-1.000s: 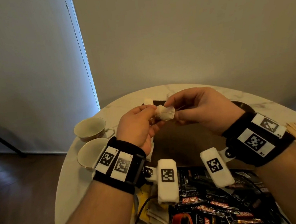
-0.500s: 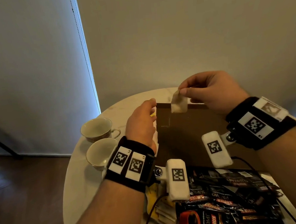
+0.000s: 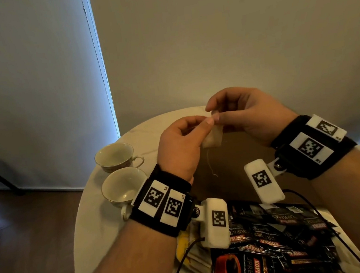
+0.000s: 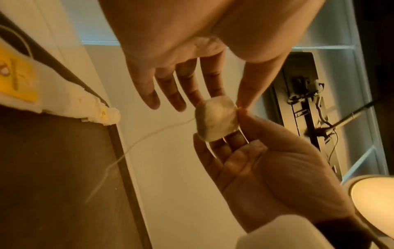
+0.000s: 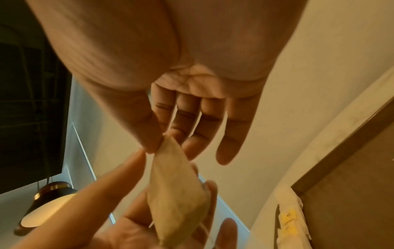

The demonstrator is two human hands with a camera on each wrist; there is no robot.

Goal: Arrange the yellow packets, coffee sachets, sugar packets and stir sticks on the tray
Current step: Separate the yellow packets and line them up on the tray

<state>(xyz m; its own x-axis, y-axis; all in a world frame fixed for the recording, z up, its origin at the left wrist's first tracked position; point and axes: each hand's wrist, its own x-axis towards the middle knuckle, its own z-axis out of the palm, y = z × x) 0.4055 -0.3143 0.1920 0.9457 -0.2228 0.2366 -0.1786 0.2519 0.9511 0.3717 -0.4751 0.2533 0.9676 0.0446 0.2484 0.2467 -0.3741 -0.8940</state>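
Both hands raised above tray (image 3: 241, 181). Left hand (image 3: 180, 145) and right hand (image 3: 248, 115) pinch one pale tea bag (image 3: 213, 137) by top edge, other fingers loose, likely so string (image 3: 211, 164) hangs free. Coffee sachets (image 3: 280, 232) heaped near person, yellow packets (image 3: 182, 245) beside them.

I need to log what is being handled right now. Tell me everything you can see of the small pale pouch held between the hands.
The pouch is a small, soft, cream paper sachet like a tea bag, slightly crumpled, with a thin string trailing from it. It is held in the air above the brown tray, pinched at its top edge by both the left hand and the right hand, hanging down from them.
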